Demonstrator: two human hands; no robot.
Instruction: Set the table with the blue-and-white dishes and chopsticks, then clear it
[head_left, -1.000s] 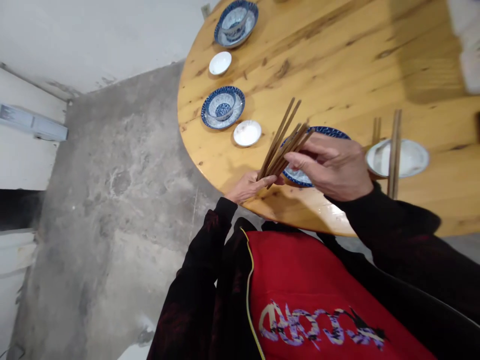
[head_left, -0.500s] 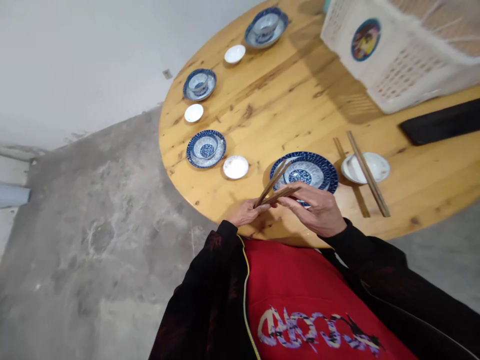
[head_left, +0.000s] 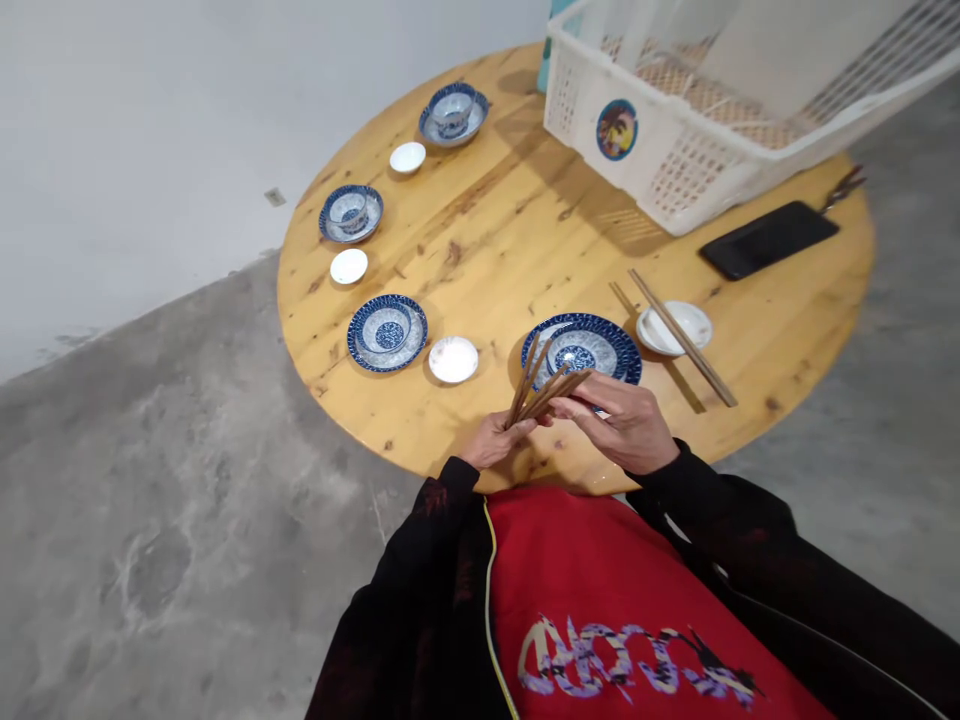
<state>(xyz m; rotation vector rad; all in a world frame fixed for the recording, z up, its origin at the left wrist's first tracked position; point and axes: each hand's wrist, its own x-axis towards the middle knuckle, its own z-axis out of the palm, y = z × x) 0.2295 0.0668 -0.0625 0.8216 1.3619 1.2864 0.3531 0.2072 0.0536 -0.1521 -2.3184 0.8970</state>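
Note:
Several brown chopsticks [head_left: 541,388] fan out between my hands at the near edge of the table. My left hand [head_left: 495,438] is closed around their lower ends. With thumb and fingers, my right hand [head_left: 626,422] pinches part of the bundle from the right. Just beyond the hands lies a blue-rimmed plate [head_left: 628,352] with a patterned bowl [head_left: 581,352] on it, partly hidden by my right hand and the chopsticks. Farther right, a pair of chopsticks [head_left: 682,337] rests across a small white dish [head_left: 694,325].
More blue-patterned plates with bowls [head_left: 388,333] and small white dishes [head_left: 453,360] line the left side of the round wooden table [head_left: 510,270]. A white plastic basket [head_left: 667,150] stands at the back right. Near it lies a black phone [head_left: 769,240].
The view has shifted, showing more of the basket and the table's right edge. The chopsticks in my hands have spread farther apart. Both hands stay close together.

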